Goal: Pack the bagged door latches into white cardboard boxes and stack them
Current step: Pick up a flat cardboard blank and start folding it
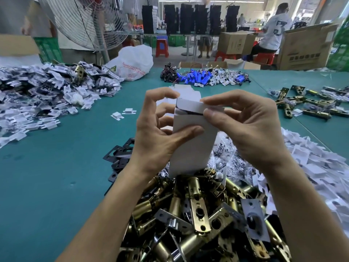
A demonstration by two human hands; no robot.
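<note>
I hold a narrow white cardboard box (190,146) upright above the green table (56,167). My left hand (158,133) grips its left side, thumb across the front face. My right hand (243,129) pinches the folded top flap at the box's open end, where something dark shows inside. A heap of brass door latches (198,214) lies right below the box, near me. More latches in clear bags (309,104) are scattered at the right.
A big pile of flat white box blanks and bagged parts (47,95) fills the left; another white pile (302,163) lies right. Black strike plates (120,156) sit left of the heap. Blue cylinders with wires (200,76), a white plastic bag (134,63), a fan and people stand beyond.
</note>
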